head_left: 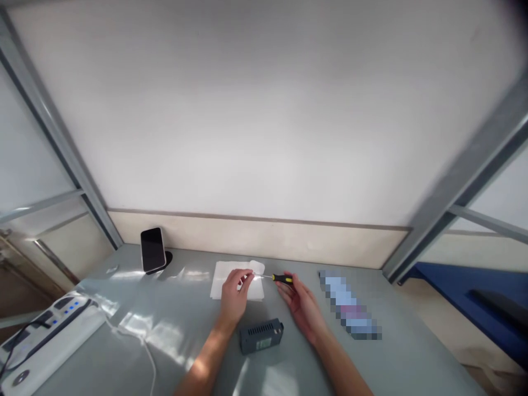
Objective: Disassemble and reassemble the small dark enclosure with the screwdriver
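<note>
My right hand [300, 304] holds a small screwdriver [280, 278] by its black and yellow handle, the thin metal shaft pointing left. My left hand [234, 292] has its fingers pinched at the tip of that shaft, over a white sheet [223, 275] lying flat on the grey table [396, 352]. What the left fingers pinch is too small to make out. A small dark grey box with vent slots [261, 335] lies on the table between my two forearms, nearer to me than the hands.
A phone [152, 249] stands on a dark stand at the back left. A white power strip [45, 338] with blue lights and a white cable lies at the left edge. A blurred-out flat object [350, 304] lies at the right. Metal frame posts rise at both sides.
</note>
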Demonstrator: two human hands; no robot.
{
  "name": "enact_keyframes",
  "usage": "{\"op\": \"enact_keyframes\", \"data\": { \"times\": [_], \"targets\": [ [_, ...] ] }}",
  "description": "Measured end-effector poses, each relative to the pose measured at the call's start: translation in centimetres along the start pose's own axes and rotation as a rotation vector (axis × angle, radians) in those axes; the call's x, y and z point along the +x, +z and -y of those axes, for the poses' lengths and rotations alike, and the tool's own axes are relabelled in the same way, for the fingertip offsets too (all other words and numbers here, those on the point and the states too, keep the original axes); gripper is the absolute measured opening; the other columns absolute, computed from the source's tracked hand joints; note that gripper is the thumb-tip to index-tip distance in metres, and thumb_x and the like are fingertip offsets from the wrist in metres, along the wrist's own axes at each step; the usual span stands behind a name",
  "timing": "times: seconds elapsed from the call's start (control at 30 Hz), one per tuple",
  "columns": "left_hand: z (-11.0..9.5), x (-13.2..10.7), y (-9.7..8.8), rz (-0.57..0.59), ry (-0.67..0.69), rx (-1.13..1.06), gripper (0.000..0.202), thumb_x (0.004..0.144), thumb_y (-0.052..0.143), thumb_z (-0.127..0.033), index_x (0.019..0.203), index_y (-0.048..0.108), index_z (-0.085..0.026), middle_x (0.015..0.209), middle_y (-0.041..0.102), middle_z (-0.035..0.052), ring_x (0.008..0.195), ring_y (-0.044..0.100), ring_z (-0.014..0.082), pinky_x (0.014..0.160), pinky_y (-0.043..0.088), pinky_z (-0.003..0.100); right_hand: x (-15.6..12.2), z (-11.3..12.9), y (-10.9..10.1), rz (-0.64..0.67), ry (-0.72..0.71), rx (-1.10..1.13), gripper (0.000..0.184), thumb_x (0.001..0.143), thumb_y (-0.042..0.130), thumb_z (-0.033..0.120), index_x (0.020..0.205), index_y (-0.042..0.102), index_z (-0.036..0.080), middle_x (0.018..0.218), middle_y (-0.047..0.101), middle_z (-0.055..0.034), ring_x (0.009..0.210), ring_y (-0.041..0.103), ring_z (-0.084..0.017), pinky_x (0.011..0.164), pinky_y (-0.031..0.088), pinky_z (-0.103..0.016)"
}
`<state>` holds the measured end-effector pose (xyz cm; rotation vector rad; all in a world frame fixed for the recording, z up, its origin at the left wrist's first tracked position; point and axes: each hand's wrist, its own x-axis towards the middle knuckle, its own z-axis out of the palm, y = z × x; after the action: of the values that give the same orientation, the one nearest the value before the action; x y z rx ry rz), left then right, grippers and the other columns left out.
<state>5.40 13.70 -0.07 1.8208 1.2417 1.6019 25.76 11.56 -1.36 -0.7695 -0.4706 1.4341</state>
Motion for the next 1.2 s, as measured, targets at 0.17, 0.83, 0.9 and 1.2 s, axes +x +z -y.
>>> {"op": "enact_keyframes", "data": {
  "times": [0.17,0.83,0.9,1.2],
  "targets": [
    [0.6,0.0,-0.7,-0.021,0.047,0.026,0.021,0.102,0.063,-0.036,0.096,0.080,-0.025,0.094,0.078,0.0042,0.089,0.073,0.0193,0.078,0.057,0.029,0.1,0.5,0.0,-0.033,0.021,0.006,0.047,0.070,0.096,0.048,0.102,0.080,0.018,0.099,0.085,-0.0087,0.086,0.082,-0.020,0.079,0.067,-0.026],
    [0.6,0.2,-1.2,0.004,0.364,0.303,0.026,0.104,0.063,-0.035,0.084,0.074,-0.023,0.079,0.074,0.0018,0.078,0.067,0.0190,0.075,0.054,0.031,-0.8,1.2,0.8,-0.092,-0.133,-0.236,0.056,0.068,0.091,0.065,0.098,0.079,0.019,0.092,0.083,-0.0074,0.080,0.081,-0.024,0.073,0.067,-0.030],
    [0.7,0.2,-1.2,0.015,0.367,0.302,0.026,0.105,0.062,-0.035,0.085,0.075,-0.023,0.080,0.075,0.0019,0.079,0.067,0.0190,0.075,0.055,0.031,-0.8,1.2,0.7,-0.098,-0.139,-0.257,0.058,0.068,0.090,0.066,0.099,0.078,0.019,0.093,0.083,-0.0078,0.080,0.081,-0.024,0.074,0.067,-0.031],
    [0.2,0.3,-2.3,0.245,0.374,0.392,0.023,0.105,0.061,-0.029,0.090,0.078,-0.026,0.088,0.079,0.0023,0.086,0.069,0.0224,0.084,0.055,0.037,-2.6,3.1,2.3,-0.109,-0.335,-0.481,0.055,0.075,0.084,0.068,0.099,0.075,0.018,0.091,0.078,-0.0055,0.073,0.078,-0.023,0.066,0.067,-0.034]
  ]
}}
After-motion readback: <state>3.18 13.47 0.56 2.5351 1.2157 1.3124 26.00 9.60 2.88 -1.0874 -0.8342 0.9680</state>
